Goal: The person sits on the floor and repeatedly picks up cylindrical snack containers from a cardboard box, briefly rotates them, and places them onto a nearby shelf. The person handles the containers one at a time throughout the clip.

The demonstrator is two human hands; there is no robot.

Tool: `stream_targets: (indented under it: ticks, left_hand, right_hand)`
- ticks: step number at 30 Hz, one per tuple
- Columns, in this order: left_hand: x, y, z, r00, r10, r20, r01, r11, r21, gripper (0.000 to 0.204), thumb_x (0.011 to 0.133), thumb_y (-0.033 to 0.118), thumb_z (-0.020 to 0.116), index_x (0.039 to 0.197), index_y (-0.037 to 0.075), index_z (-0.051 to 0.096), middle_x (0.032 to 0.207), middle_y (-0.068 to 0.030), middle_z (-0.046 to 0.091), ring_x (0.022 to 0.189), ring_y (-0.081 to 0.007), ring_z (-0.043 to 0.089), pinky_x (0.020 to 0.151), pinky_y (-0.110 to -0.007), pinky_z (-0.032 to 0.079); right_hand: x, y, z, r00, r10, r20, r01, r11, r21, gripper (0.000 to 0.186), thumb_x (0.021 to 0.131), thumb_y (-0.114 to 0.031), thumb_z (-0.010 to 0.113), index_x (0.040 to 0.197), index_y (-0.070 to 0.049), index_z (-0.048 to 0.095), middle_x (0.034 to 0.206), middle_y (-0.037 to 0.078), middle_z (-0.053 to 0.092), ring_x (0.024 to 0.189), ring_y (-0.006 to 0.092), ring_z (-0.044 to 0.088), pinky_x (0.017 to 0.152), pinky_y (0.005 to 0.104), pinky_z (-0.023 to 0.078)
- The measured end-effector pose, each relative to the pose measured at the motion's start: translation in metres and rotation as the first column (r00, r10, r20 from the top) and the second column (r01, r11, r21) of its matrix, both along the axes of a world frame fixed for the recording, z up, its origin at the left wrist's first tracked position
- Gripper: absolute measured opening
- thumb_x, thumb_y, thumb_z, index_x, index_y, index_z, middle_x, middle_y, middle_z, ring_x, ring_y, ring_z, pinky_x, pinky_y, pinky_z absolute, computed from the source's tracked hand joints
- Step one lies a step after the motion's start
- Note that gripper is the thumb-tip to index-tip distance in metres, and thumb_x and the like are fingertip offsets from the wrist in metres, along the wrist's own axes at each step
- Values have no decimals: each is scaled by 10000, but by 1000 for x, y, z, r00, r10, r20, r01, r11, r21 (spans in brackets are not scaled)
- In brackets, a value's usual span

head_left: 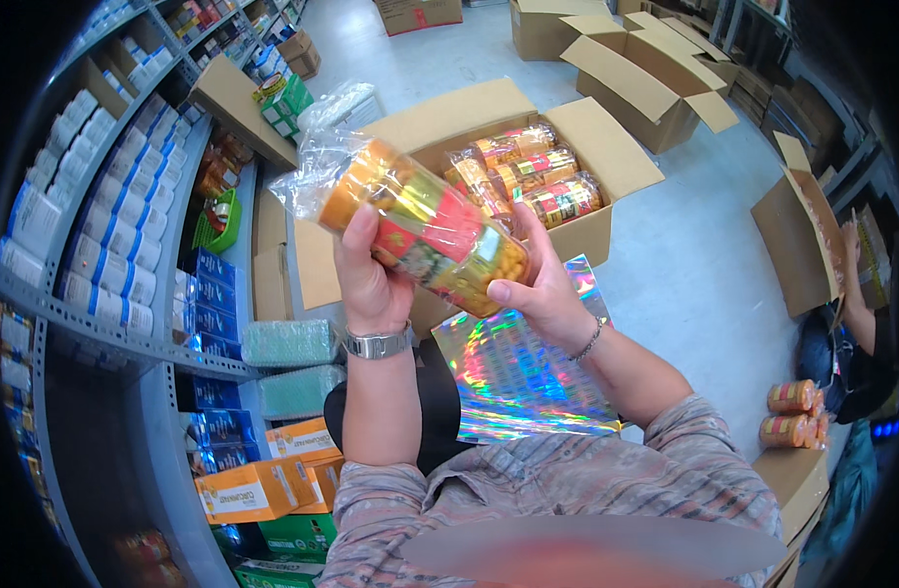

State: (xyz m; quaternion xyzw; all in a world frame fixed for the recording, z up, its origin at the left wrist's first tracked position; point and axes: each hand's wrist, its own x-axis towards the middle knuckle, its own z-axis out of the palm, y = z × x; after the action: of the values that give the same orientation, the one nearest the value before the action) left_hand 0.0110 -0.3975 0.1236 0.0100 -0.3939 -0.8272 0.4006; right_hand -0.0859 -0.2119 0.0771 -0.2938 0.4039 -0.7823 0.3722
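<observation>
Both of my hands grip a plastic-wrapped jar [420, 235] with an orange lid, yellow contents and a red and yellow label, tilted across my view. My left hand [371, 274] is closed on it near the lid end, my right hand [537, 294] at the lower end. Just beyond sits an open cardboard box [618, 147] holding several similar wrapped jars [528, 171]. Below my hands lies a shiny holographic sheet [523, 382].
Shelves [126, 323] of tubs and boxes run along the left, with orange cartons [253, 490] lower down. Open boxes [645, 78] stand on the floor beyond. At right, a co-worker's arm [856, 304] reaches by another box [797, 245], near stacked jars [782, 431].
</observation>
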Motion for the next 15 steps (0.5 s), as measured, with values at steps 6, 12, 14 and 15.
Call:
stream_targets:
  ticks: [6, 12, 14, 15]
  left_hand:
    - [39, -8, 13, 960, 228, -163, -263, 934, -242, 828, 932, 590, 685, 1525, 97, 382, 1465, -138, 551, 1318, -289, 577, 1066, -460, 520]
    - [47, 50, -67, 981, -69, -179, 36, 983, -181, 1002, 868, 587, 761, 1594, 104, 269, 1591, -95, 426, 1388, -243, 515, 1096, -435, 507]
    - [56, 57, -83, 966, -221, -133, 209, 973, -102, 987, 858, 611, 751, 1576, 89, 319, 1551, -117, 477, 1357, -250, 548, 1086, -439, 515]
    - [62, 59, -88, 973, -205, -109, 206, 979, 0, 990, 850, 628, 744, 1569, 79, 339, 1531, -134, 500, 1343, -260, 564, 1083, -449, 517]
  right_hand:
    - [37, 24, 2, 907, 148, 395, -125, 989, -84, 928, 984, -472, 634, 1647, -108, 96, 1575, 141, 400, 1385, 312, 515, 1076, 501, 525]
    - [63, 38, 2, 861, 315, 398, -293, 949, -119, 920, 975, -522, 633, 1641, -129, 135, 1568, 132, 408, 1308, 315, 583, 854, 499, 639]
    - [68, 38, -5, 826, 345, 446, -335, 936, -103, 931, 968, -513, 654, 1642, -132, 136, 1567, 143, 403, 1298, 313, 588, 902, 483, 618]
    - [69, 36, -8, 875, 271, 400, -287, 958, -20, 937, 970, -503, 657, 1644, -128, 126, 1563, 148, 409, 1308, 310, 580, 939, 468, 597]
